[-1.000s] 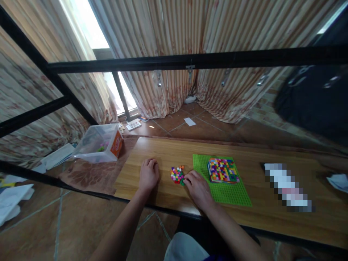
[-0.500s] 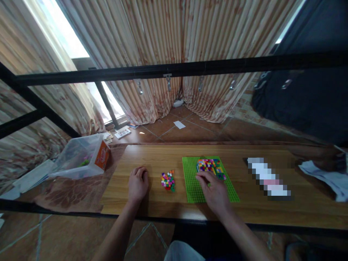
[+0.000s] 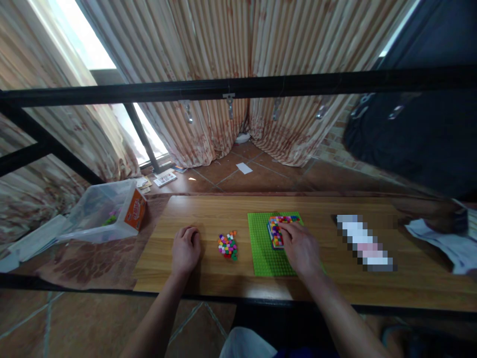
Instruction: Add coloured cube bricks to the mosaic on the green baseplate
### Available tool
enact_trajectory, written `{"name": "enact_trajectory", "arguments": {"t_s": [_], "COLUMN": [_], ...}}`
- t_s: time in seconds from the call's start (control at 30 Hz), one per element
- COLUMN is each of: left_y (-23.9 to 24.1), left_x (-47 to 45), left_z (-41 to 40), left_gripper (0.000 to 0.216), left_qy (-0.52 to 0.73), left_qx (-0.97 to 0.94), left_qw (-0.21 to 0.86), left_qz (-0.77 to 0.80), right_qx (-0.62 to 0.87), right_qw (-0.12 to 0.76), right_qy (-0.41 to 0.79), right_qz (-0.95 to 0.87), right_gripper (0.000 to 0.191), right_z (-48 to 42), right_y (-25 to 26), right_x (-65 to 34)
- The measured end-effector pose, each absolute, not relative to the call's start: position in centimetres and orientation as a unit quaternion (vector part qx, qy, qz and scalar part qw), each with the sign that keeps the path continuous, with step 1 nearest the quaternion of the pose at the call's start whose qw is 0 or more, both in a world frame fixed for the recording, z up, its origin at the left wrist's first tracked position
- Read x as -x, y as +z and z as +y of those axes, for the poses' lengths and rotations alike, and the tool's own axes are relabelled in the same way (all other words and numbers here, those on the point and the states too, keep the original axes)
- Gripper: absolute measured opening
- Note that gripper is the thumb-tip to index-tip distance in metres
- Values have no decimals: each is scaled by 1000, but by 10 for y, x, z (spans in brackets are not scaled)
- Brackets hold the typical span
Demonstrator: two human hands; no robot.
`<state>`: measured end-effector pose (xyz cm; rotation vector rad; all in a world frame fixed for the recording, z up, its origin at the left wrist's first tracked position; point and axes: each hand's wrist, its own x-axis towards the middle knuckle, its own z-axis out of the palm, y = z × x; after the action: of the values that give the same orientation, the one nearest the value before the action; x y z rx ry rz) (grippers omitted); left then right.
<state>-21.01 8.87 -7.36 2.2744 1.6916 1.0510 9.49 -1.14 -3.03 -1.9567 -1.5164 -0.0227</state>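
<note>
A green studded baseplate lies on the wooden table, bearing a low block of many-coloured building bricks. Over that block is my right hand, fingers pinched together at its top and covering its right part. Whatever is between those fingertips is hidden. My left hand rests on the table to the left, fingers curled in, with nothing visible in it. Between my left hand and the baseplate lies a loose pile of small coloured bricks, touched by neither hand.
A clear plastic bin with an orange label stands left of the table. A pixelated flat object lies right of the baseplate, and white papers are farther right. A black bar crosses beyond the table.
My right hand has shifted right and slightly up, from the block's near left corner onto its top. My left hand keeps its place on the table. The whole view has shifted slightly.
</note>
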Motion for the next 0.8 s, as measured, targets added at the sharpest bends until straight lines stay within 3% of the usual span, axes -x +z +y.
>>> {"name": "enact_trajectory", "arguments": {"t_s": [0.5,0.63,0.8], "left_y": [-73,-73,-75], "left_x": [208,208,209], "left_z": [87,87,87], "left_gripper": [19,19,19], "left_qy": [344,342,340], "left_qx": [-752,-753,-751], "left_qw": [55,57,57], "left_qz": [559,559,562], "right_qx": [752,752,774], "right_qw": [376,388,339], "right_qy": [10,-40,-124], "right_qz": [-541,-531,-521], "right_gripper": [36,39,46], "right_z": [-15,-12,2], "right_y": [-37,-35,-33], "right_x": [-103,-108,-109]}}
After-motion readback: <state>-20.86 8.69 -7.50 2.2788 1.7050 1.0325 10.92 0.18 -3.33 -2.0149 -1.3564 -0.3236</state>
